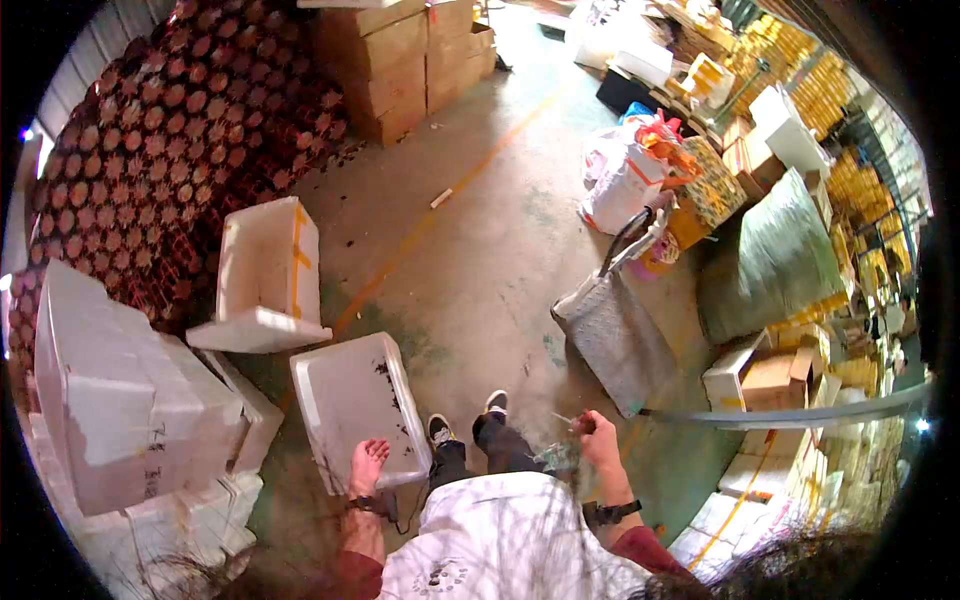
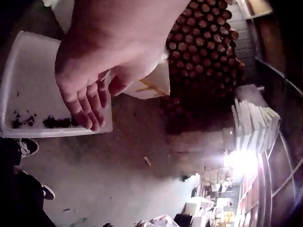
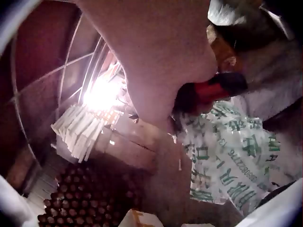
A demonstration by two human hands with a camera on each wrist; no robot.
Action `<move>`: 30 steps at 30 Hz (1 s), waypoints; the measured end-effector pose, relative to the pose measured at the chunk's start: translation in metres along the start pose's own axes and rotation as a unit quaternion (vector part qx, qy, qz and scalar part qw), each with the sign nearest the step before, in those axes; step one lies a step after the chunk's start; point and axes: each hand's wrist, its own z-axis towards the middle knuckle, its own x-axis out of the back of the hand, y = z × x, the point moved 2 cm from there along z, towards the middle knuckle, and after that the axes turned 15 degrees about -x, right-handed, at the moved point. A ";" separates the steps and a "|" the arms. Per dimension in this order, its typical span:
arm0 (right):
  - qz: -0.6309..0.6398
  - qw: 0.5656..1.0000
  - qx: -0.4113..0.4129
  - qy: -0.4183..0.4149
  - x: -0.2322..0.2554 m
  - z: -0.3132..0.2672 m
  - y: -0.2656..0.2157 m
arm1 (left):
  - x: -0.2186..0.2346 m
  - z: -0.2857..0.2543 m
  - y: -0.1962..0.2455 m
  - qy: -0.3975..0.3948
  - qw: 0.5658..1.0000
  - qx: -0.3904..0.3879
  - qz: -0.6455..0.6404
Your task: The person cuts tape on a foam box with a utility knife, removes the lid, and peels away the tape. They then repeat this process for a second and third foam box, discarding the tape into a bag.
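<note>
My left hand [image 1: 368, 466] is held palm up over the near part of a white foam box lid [image 1: 345, 400], its fingers loosely bent with nothing in them. Dark crumbs [image 2: 59, 122] lie along one side of that lid in the left wrist view. Off to the right, my right hand [image 1: 600, 440] grips an object with a red and black handle [image 3: 208, 92]; a thin pale end [image 1: 564, 418] juts out past the fingers. Clear plastic film with green print [image 3: 232, 161] shows beyond this hand in the right wrist view.
An open foam box [image 1: 268, 265] stands beyond the lid, with stacked foam boxes [image 1: 150, 420] at left. A grey padded bag [image 1: 620, 335] with a long handle lies ahead right, near a white sack [image 1: 620, 180]. Cartons [image 1: 400, 65] and a pile of round-ended dark pieces [image 1: 180, 150] stand farther back.
</note>
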 end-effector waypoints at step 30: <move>0.325 0.913 -0.002 -0.247 0.127 0.159 -0.135 | -0.587 -0.251 -0.050 -0.593 0.503 -0.384 0.498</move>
